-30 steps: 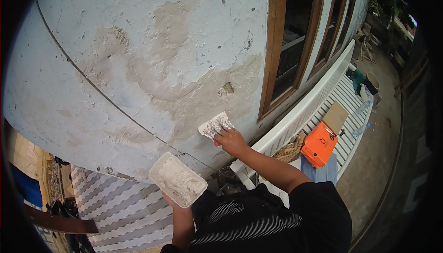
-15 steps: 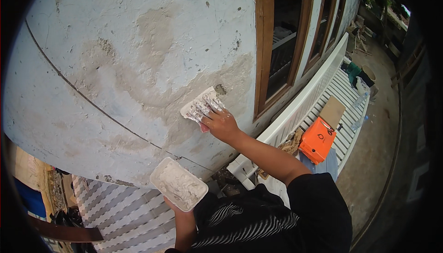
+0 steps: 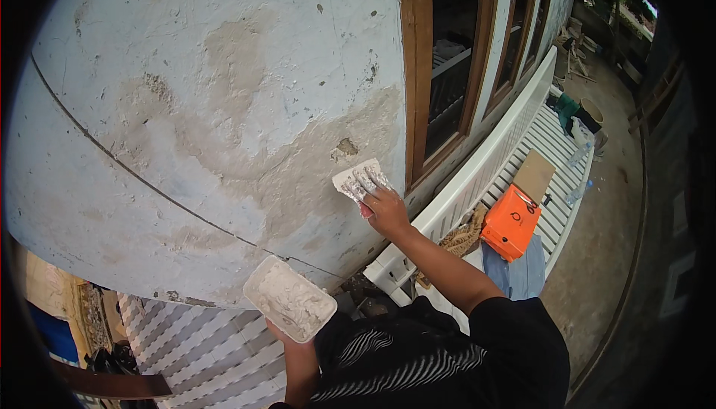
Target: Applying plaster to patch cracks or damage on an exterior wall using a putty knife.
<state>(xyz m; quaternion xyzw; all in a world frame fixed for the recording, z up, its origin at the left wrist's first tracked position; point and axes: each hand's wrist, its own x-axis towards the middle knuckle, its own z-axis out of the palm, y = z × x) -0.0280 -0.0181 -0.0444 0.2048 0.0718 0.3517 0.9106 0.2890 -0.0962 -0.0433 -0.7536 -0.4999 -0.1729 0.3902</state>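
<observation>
Right hand [image 3: 385, 211]: clamped on a flat, paste-smeared spreader [image 3: 362, 178], its fingers spread over the blade. Spreader: located at the wall [image 3: 321, 51], just below and to the right of a small pit [image 3: 345, 147]; whether its whole edge was pressed to the surface could not be told.

Left hand [image 3: 287, 332]: placed beneath a white tub [image 3: 319, 325], well apart from the right; the tub was gripped at its underside, most of the fingers being hidden. Tub: tilted, held near the wall's lower part, loaded with pale paste [image 3: 292, 298].

Change noted: half a second earlier the spreader had been set at the pit's lower left, against its rim; it had since been shifted rightward, and the pit was left uncovered. By judgement, the pit was not yet filled, while the tub was kept in nearly the same place, within reach.

Wall: pale blue, flaked, marked by a broad grey-beige patch [image 3: 298, 155] around the pit and crossed by a dark line [image 3: 142, 175].

Farther right: brown window frame [image 3: 418, 73]; white slatted bench [image 3: 553, 157], on which were laid an orange box [image 3: 512, 226], a brown board [image 3: 534, 176] and a blue-grey cloth [image 3: 514, 269].
</observation>
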